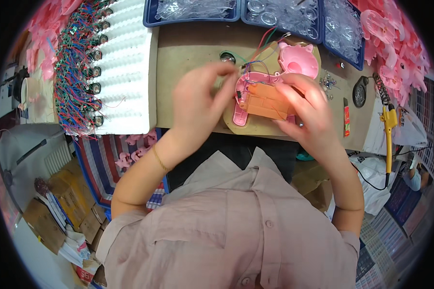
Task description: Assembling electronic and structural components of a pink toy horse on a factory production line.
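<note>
A pink plastic toy shell (240,116) lies on the table before me, with an orange rectangular box (263,102) set in it. My right hand (313,108) grips the shell and box from the right, thumb near the box's lower edge. At the shell's upper left, my left hand (200,103) has its thumb and forefinger pinched together, slightly blurred. What lies between those fingertips is too small to tell. Thin coloured wires (265,44) run from the shell up the table, and a small round speaker (227,57) sits beside them. Behind the shell is a pink eared part (299,60).
Blue trays (193,22) of clear plastic parts line the back. On the left, ridged white foam (125,72) borders many tangled wired components (74,82). To the right are screws (329,82), a red packet (346,120), a yellow-handled soldering iron (389,123) and piled pink parts (395,53).
</note>
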{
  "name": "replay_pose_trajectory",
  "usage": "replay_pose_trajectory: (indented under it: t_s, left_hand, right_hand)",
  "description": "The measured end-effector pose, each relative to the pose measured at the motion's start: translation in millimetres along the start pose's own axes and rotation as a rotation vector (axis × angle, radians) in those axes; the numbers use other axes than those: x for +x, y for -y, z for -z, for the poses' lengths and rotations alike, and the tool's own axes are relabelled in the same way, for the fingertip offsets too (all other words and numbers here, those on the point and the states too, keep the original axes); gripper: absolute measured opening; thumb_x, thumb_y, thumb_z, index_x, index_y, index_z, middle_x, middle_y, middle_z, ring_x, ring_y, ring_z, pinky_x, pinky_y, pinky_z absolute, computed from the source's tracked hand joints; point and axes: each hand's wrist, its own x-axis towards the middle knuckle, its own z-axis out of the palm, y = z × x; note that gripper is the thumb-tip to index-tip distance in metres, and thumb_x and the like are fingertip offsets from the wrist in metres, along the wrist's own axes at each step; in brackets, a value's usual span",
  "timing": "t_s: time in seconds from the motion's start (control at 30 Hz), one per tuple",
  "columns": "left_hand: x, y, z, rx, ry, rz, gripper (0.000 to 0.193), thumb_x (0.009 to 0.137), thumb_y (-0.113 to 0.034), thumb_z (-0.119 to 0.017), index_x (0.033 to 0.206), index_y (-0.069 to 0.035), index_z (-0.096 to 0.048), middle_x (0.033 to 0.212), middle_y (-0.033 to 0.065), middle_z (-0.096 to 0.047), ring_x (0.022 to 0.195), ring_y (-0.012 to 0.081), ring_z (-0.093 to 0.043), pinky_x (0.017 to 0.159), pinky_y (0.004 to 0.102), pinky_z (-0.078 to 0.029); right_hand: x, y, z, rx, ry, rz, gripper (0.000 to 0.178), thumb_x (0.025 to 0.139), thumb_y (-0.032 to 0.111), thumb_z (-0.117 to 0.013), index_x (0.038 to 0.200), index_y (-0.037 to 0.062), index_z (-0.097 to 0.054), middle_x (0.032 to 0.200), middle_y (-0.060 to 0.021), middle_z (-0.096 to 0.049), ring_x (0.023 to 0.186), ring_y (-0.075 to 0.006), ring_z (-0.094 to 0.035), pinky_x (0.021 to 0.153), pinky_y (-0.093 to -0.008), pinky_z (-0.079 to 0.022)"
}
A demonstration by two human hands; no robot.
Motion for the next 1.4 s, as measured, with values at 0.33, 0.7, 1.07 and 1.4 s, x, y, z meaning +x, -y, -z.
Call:
replay_pose_trajectory:
  t_s: [0.33, 0.7, 1.07, 1.4]
  left_hand:
    - [-34.5, 4.2, 14.4, 0.310, 0.170, -0.419, 0.049, 0.071, -0.006, -0.069, 0.119, -0.008, -0.063, 0.122, 0.0079, -0.061, 0.107, 0.0250, -0.060, 0.087, 0.0345, -0.050]
    - [22.1, -22.7, 24.6, 0.296, 0.202, -0.496, 0.042, 0.074, -0.022, -0.072, 0.115, -0.013, -0.066, 0.112, 0.0009, -0.063, 0.098, 0.0217, -0.056, 0.083, 0.0337, -0.043]
    - [34.2, -30.8, -3.4, 0.370, 0.389, -0.633, 0.038, 0.079, -0.029, -0.068, 0.112, -0.009, -0.067, 0.118, 0.0000, -0.064, 0.105, 0.0183, -0.056, 0.086, 0.0351, -0.043]
    - [28.5, -39.4, -16.8, 0.284, 0.280, -0.407, 0.028, 0.076, -0.024, -0.070, 0.100, -0.011, -0.070, 0.100, -0.0018, -0.070, 0.092, 0.0170, -0.060, 0.080, 0.0345, -0.042]
  right_hand:
    - [21.7, 4.2, 16.4, 0.020, 0.157, -0.063, 0.062, 0.058, 0.009, -0.080, 0.116, 0.0025, -0.059, 0.121, -0.0133, -0.055, 0.109, -0.0320, -0.056, 0.092, -0.0409, -0.046]
    - [-2.5, -1.9, 43.3, -0.229, -0.037, -0.123, 0.053, 0.063, 0.022, -0.080, 0.111, 0.0067, -0.062, 0.100, -0.0068, -0.059, 0.095, -0.0282, -0.056, 0.086, -0.0416, -0.041]
    - [-11.8, -17.0, 19.7, -0.235, -0.102, -0.042, 0.040, 0.067, 0.024, -0.077, 0.101, 0.0060, -0.065, 0.082, -0.0053, -0.055, 0.078, -0.0251, -0.054, 0.072, -0.0374, -0.042]
    - [-7.8, -1.6, 4.0, -0.217, -0.216, -0.173, 0.020, 0.073, 0.017, -0.075, 0.077, 0.0071, -0.058, 0.077, -0.0067, -0.054, 0.074, -0.0255, -0.053, 0.070, -0.0367, -0.039]
